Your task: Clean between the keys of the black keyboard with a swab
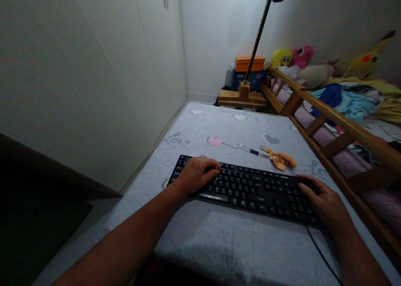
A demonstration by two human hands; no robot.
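A black computer keyboard lies at a slant on the bed, with its cable running off the near right side. My left hand rests over the left part of the keys. Its thumb and fingertips come together in a pinch just above them; whatever may be between them is too small to make out. At the other end, my right hand grips the keyboard's right edge, thumb on top. Beyond the keyboard lie a thin metal tool with a black grip, a flat brush-like tool and an orange cloth.
A pale bedsheet with hearts covers the bed. Along the right runs a wooden rail, with plush toys and clothes behind it. White wardrobe doors stand to the left. A wooden stand and boxes are at the far end.
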